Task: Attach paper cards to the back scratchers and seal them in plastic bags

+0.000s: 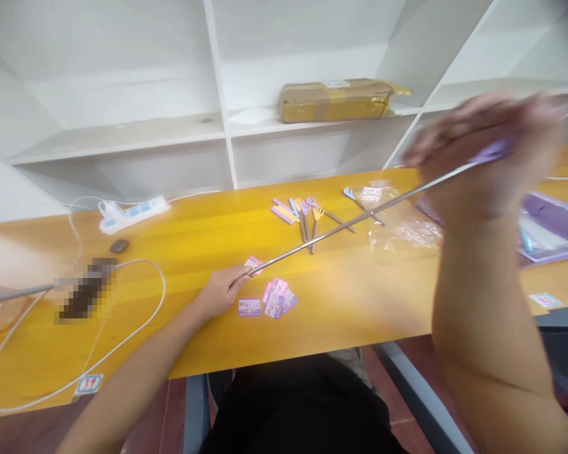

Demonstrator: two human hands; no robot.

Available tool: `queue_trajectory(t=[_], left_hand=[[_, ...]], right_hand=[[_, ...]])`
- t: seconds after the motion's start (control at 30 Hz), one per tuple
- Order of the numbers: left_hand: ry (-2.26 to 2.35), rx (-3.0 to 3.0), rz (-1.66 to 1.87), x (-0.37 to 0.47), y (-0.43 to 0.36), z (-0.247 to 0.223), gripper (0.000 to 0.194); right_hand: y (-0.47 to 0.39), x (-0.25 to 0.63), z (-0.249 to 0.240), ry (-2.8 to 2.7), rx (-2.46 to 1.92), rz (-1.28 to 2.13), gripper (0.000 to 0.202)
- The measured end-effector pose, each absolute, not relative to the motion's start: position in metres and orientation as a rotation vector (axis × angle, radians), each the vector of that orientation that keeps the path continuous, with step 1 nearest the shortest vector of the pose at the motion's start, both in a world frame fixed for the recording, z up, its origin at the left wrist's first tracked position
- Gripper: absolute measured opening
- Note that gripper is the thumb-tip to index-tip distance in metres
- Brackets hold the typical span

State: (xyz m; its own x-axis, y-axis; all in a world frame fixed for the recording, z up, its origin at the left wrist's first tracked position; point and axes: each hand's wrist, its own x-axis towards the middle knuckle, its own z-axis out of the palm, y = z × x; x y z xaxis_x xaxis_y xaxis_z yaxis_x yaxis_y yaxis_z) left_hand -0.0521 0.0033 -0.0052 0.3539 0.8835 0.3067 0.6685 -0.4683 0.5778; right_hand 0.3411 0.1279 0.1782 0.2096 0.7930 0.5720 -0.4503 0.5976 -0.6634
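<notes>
A long, thin metal telescopic back scratcher (322, 238) slants across the view, stretched between my two hands. At its lower left end, the fingers of my left hand (224, 290) are closed round the rod, just above the table. My right hand (492, 142) is raised at the upper right, blurred by motion, closed about a purple part of the back scratcher; its exact finger positions are smeared. Several smaller back scratchers with yellow, purple and blue claws (318, 213) lie beyond the rod. Beside them are coloured sleeves (284, 213). Pink and purple printed cards (275, 297) lie near my left hand.
Clear plastic wrapping (383, 214) and a purple box (558, 217) lie to the right. A white power strip (135, 214), a looped white cable (165, 287) and a small dark object (119, 246) are at the left. A taped parcel (336, 101) sits on the shelf.
</notes>
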Motion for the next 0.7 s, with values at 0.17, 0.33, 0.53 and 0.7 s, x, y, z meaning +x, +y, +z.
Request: queue_trajectory(t=[0.17,0.33,0.53,0.7], left_hand=[[1.395,2.243,0.976,-0.047,-0.003,-0.006,0.038],[1.402,2.311,0.88,-0.05,0.002,-0.015,0.037],[1.405,2.359,0.715,-0.047,0.004,-0.014,0.038],[1.419,2.458,0.62,-0.049,0.001,-0.005,0.041]], right_hand=[[0.102,0.21,0.085,-1.77,-0.337,1.124,0.063],[0.074,0.143,-0.01,-1.819,-0.388,1.341,0.078],[0.077,0.148,-0.035,-1.788,-0.464,1.357,0.082],[0.075,0.153,-0.026,-1.849,-0.428,1.275,0.076]])
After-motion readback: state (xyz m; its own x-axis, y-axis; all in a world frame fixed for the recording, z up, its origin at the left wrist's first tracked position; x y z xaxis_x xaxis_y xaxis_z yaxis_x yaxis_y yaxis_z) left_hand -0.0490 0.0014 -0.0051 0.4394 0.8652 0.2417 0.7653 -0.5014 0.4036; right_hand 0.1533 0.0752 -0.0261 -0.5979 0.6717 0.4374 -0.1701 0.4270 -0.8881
